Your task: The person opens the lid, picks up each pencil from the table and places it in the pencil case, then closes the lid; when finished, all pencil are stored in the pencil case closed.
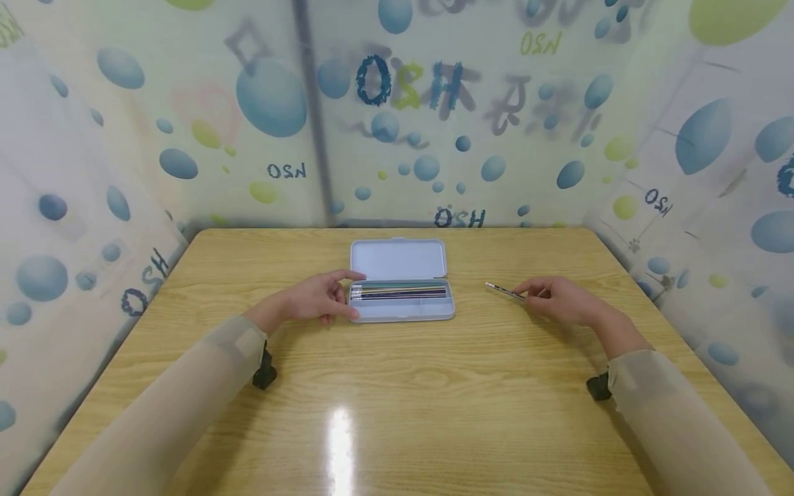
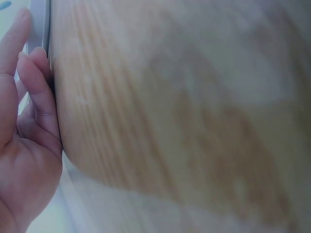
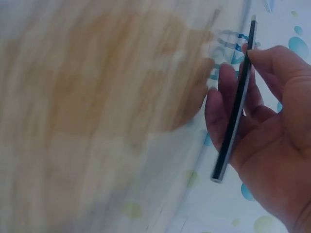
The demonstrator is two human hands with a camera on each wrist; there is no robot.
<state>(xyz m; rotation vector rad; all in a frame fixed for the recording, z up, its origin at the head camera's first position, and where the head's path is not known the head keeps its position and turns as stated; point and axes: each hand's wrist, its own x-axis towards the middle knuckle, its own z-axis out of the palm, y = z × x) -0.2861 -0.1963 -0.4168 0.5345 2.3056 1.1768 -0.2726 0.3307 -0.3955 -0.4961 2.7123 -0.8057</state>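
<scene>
A pale lavender pencil case (image 1: 386, 312) lies open on the wooden table (image 1: 397, 379), its lid (image 1: 398, 259) folded back. Several pencils (image 1: 403, 293) lie side by side in its rear compartment, their silvery ends to the left. My left hand (image 1: 318, 297) holds the left end of the case, thumb at the front corner and index finger at the back. The left wrist view shows the other fingers of that hand (image 2: 36, 92) bent beside the case's edge. Right of the case, my right hand (image 1: 561, 300) pinches a dark pencil (image 3: 236, 109) between thumb and fingers, its light end pointing left.
A patterned curtain (image 1: 397, 165) with blue and green spots surrounds the table at the back and both sides. Small black devices (image 1: 265, 372) are strapped at the wrists. A bright reflection falls on the front of the table.
</scene>
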